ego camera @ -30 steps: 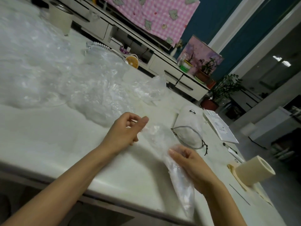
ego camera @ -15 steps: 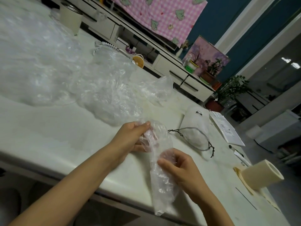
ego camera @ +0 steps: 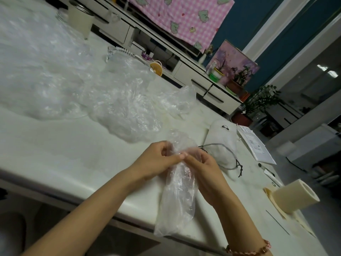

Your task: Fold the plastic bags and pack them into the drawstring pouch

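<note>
A clear plastic bag [ego camera: 177,191], gathered into a long narrow strip, was held above the near edge of a pale table [ego camera: 55,154]. Its long axis ran almost straight away from the person. The crumpled upper end pointed toward the far side of the table, and the loose lower end hung toward the person, past the table edge.

Both hands gripped the strip in its upper half. The left hand [ego camera: 156,159] had its fingers curled into the film from the left. The right hand [ego camera: 204,169] pinched it from the right, partly seen through the plastic. The two thumb tips met at the front of the bag. A beaded bracelet [ego camera: 254,250] sat on the right wrist.

Just beyond the right hand lay the white drawstring pouch [ego camera: 221,133], flat on the table, with its dark cord [ego camera: 230,163] looped loose toward the person. Beyond the hands and to the left, a heap of crumpled clear bags [ego camera: 120,108] spread across the table. A printed sheet [ego camera: 256,143] lay to the right of the pouch. A cream roll [ego camera: 295,194] lay on its side near the table's right end.
</note>
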